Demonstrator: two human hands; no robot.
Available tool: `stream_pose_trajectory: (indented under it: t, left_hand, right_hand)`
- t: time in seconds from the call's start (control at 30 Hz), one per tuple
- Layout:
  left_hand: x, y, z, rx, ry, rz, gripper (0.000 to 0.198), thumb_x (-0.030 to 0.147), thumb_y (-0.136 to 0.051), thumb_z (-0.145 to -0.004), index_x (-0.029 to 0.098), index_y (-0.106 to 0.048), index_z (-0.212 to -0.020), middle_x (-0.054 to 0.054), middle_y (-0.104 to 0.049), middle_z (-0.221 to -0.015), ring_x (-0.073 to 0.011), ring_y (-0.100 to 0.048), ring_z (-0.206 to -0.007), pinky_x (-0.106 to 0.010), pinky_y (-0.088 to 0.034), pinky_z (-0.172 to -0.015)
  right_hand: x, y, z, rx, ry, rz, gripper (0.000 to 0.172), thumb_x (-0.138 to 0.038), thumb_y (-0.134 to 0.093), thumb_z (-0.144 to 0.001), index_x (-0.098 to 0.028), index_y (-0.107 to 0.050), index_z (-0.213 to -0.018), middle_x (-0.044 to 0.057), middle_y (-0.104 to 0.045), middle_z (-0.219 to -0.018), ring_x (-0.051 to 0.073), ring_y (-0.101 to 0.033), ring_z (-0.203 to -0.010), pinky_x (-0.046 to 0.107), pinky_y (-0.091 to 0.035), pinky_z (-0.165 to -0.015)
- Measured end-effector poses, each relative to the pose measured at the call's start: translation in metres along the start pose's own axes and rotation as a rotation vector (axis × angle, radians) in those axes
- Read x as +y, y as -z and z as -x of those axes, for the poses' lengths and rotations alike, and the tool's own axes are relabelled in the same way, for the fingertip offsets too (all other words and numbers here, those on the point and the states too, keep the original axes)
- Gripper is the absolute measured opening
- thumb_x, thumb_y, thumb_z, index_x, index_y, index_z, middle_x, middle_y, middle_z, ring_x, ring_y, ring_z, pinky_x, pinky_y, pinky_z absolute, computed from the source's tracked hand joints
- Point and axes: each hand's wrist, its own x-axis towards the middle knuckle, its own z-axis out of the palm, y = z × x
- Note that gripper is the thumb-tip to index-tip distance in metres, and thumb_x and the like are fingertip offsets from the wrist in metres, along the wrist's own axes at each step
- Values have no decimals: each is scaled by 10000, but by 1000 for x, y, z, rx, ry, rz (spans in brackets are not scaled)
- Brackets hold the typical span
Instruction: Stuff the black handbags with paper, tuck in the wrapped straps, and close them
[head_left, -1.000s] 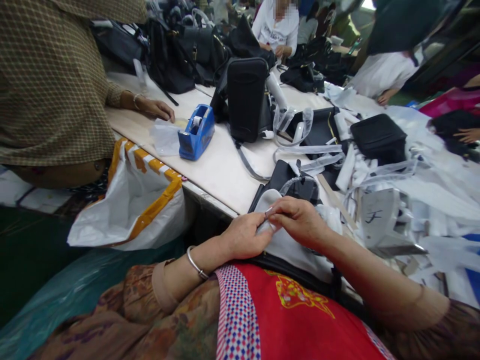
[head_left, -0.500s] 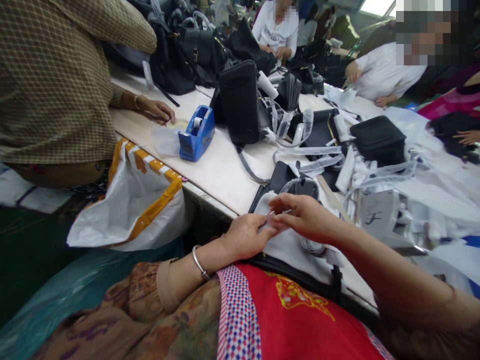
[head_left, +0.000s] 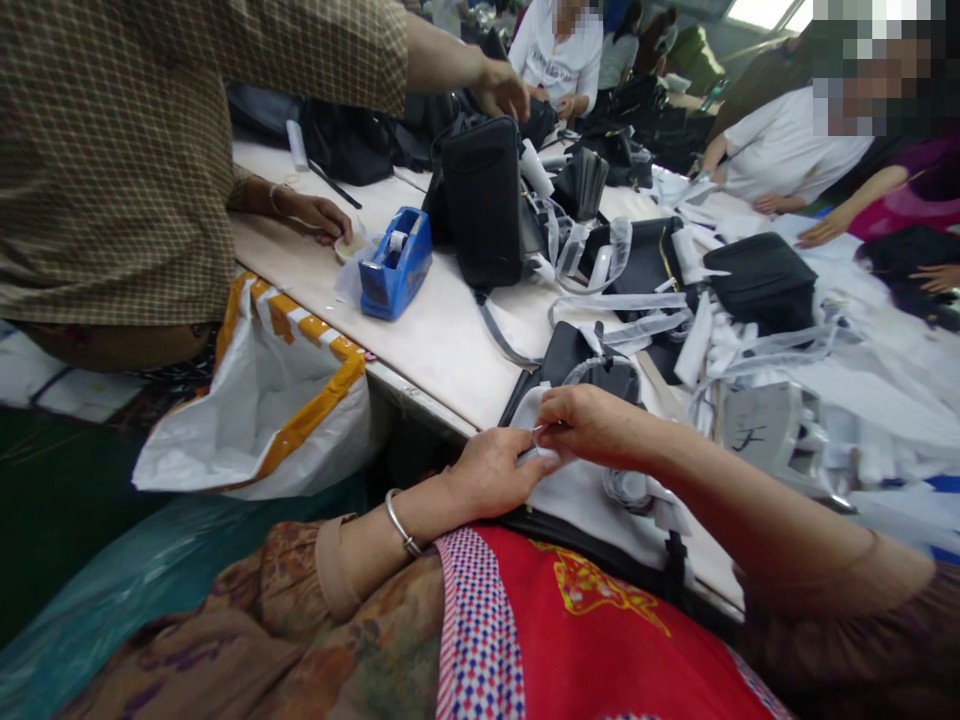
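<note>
At the table's near edge, my left hand (head_left: 495, 468) closes with thumb and fingers on a thin piece of white wrapping (head_left: 529, 408). My right hand (head_left: 589, 425) meets it from the other side, its fingertips pinched together at the same wrapping; exactly what lies between them is too small to make out. Beneath both hands is a black bag (head_left: 517, 520), partly covered by a white sheet (head_left: 574, 500). A clear-wrapped coil (head_left: 628, 487) rests just right of my hands.
A blue tape dispenser (head_left: 396, 265) and an upright black bag (head_left: 482, 205) stand farther back. Left of the table edge hangs an open white sack (head_left: 255, 420). Black bags (head_left: 761, 280) and white wrapping rolls crowd the right. A co-worker's arm (head_left: 450, 70) reaches across at upper left.
My right hand's fingers have drawn in from a looser spread to a pinch, while my left hand stays in place. The left co-worker's arm has stretched out over the upright black bag.
</note>
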Motion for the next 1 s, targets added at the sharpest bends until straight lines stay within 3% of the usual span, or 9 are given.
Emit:
stream_pose_trajectory:
  t: [0.17,0.37,0.5,0.63,0.87,1.0]
  left_hand:
    - [0,1,-2,-8,16,-1,360,497,-532,-899,189,-719,-894,-37,-709,-788,-183,-632,-734,-256,-416,-631]
    - [-6,0,-4,-4,0,31,368,480,-534,-898,172,-694,-777,-7,-662,-711,-146,-564,-648,-237,-380,-583]
    - [-8,0,-6,-8,-8,83,343,450,-557,-888,158,-686,-762,6,-625,-689,-133,-537,-648,-224,-381,-582]
    - [-7,4,-7,-47,3,142,357,444,-544,-893,143,-678,-755,14,-579,-664,-120,-493,-635,-212,-369,-559]
    - [-5,10,-6,-178,0,322,362,463,-540,-890,127,-663,-836,25,-514,-669,-102,-438,-616,-209,-368,-554]
    - [-3,10,-6,-182,67,342,416,517,-531,-888,122,-655,-849,19,-515,-668,-105,-435,-607,-213,-360,-536]
  right_hand:
    - [3,-14,2,136,123,136,172,-78,-625,-793,-156,-662,-644,34,-595,-675,150,-519,-663,276,-365,-625]
    - [2,-34,19,348,224,438,169,-113,-579,-859,-151,-642,-706,73,-601,-741,196,-468,-731,352,-318,-667]
    - [6,-36,38,335,292,379,134,-227,-569,-926,-172,-688,-956,90,-645,-918,222,-525,-894,366,-360,-770]
    - [12,-42,50,412,328,486,245,-268,-595,-927,-195,-642,-1156,112,-654,-1101,264,-514,-1095,406,-361,-890]
    - [11,-53,51,532,411,599,210,-138,-484,-962,-163,-666,-1063,78,-689,-1066,238,-522,-1083,396,-342,-936]
    - [14,-55,50,549,408,588,198,-142,-484,-960,-152,-672,-1021,75,-681,-1060,233,-526,-1073,393,-346,-919]
